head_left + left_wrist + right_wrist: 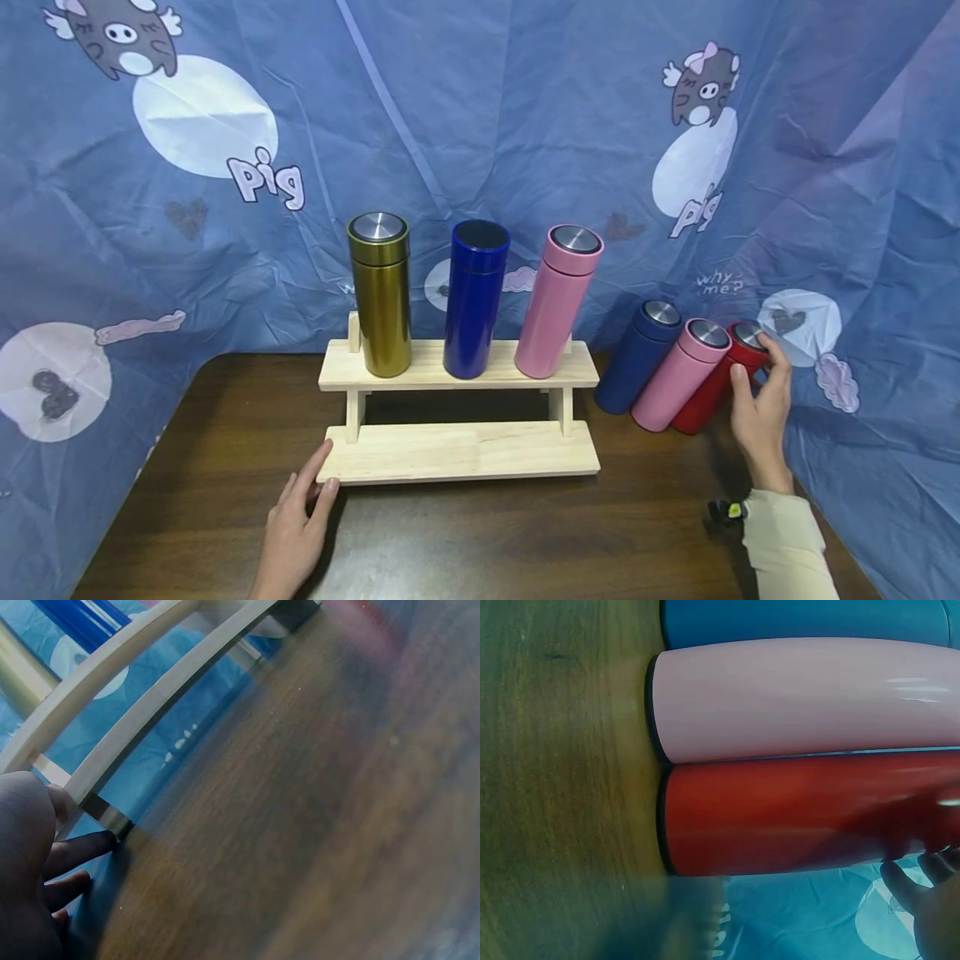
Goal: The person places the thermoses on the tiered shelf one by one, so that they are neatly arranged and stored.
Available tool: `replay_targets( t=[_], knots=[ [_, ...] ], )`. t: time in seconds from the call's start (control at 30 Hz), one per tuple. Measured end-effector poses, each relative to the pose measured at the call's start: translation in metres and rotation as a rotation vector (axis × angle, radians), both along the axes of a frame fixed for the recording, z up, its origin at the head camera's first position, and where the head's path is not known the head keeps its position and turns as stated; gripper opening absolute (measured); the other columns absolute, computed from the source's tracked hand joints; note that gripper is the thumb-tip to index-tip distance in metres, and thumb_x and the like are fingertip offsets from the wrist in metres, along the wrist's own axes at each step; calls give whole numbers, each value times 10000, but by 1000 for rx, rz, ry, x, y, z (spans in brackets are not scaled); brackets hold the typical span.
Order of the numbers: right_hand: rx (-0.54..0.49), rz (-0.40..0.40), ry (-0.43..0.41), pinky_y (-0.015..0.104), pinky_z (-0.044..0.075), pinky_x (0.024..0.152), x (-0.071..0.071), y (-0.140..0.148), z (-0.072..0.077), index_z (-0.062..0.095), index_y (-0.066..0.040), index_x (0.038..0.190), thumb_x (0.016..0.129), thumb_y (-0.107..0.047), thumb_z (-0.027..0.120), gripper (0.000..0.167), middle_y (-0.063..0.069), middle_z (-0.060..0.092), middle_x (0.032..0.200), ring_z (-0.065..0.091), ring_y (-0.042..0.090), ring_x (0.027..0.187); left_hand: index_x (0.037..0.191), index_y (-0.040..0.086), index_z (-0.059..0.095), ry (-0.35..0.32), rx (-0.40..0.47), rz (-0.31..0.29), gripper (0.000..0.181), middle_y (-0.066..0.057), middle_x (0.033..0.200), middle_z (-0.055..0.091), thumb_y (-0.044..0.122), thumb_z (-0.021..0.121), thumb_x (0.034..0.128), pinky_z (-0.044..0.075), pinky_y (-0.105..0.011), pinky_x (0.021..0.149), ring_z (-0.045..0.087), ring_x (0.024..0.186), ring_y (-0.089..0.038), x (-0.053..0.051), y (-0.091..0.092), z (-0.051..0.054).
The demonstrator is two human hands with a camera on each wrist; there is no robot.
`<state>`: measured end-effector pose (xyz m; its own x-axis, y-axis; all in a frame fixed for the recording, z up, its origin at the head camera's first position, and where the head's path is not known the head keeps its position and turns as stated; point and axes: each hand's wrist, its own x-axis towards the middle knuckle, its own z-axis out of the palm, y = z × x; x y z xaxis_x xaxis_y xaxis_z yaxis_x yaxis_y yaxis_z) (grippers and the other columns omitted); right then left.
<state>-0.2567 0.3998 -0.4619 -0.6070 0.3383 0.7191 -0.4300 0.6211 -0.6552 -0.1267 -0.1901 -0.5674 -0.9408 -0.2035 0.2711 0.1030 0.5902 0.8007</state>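
Note:
My left hand rests at the left end of the lower shelf of a pale wooden two-tier stand, fingers fairly straight, thumb by the front corner. Part of that hand shows beside the shelf end in the left wrist view. On the right, my right hand holds a red thermos bottle near its lid, thumb in front and fingers on the far side. Fingertips meet the red bottle's side in the right wrist view. A pink thermos and a dark blue one stand beside it.
Along the upper shelf stand a gold thermos, a blue thermos and a pink thermos. The brown wooden table carries the stand. A blue cloth with pig prints hangs behind and at both sides.

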Motion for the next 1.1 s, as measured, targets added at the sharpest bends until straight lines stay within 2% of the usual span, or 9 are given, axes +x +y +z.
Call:
replay_targets(
  t=[0.13,0.27,0.4,0.57,0.87,0.97,1.1],
  knots=[
    [-19,-4,-12,123,478,1011,2,-3,2,487,-15,1602,1060,-80,660,572,-67,588,1478,548,-40,1230,1638,146,550,-2,-2,-3,515,-291,1356,731,186,640,1133,339,-730,1271,729,1222,-514,0,0,0],
    [-25,-37,-49,107,492,945,-8,9,-12,473,-60,1621,1022,-37,709,644,-170,560,1405,560,-49,1190,1640,146,548,-3,3,-5,515,-292,1363,726,193,638,1135,332,-737,1272,725,1231,-517,1,0,0],
    [-38,-66,-55,102,502,924,-17,22,-25,472,-94,1625,1000,-54,744,683,-173,570,1402,579,-34,1175,1638,148,551,-1,5,-4,515,-293,1355,730,190,641,1133,335,-742,1268,719,1237,-521,0,0,0],
    [-13,-94,-14,88,501,888,-17,25,-28,514,-115,1605,979,-75,785,683,-129,611,1421,600,-22,1161,1637,142,550,-2,4,-2,515,-299,1361,723,187,641,1132,331,-739,1272,716,1241,-522,0,0,0],
    [-43,-206,54,94,501,877,-9,16,-26,597,-91,1548,941,-41,816,648,-229,581,1374,587,-39,1148,1637,141,549,-14,10,-3,513,-303,1291,756,193,637,1134,330,-745,1267,712,1257,-517,0,0,1],
    [-75,-238,76,100,503,875,-3,4,-18,599,-63,1534,940,-17,789,625,-237,578,1335,585,-39,1136,1636,153,554,-4,4,3,514,-287,1265,773,189,643,1130,341,-731,1269,712,1256,-513,0,0,0],
    [-110,-240,130,112,506,873,9,-13,-5,607,-19,1508,926,-1,769,604,-229,577,1303,583,-21,1134,1636,169,558,0,0,4,518,-262,1232,793,189,651,1127,347,-711,1276,709,1265,-498,0,-1,-1]
  ],
)
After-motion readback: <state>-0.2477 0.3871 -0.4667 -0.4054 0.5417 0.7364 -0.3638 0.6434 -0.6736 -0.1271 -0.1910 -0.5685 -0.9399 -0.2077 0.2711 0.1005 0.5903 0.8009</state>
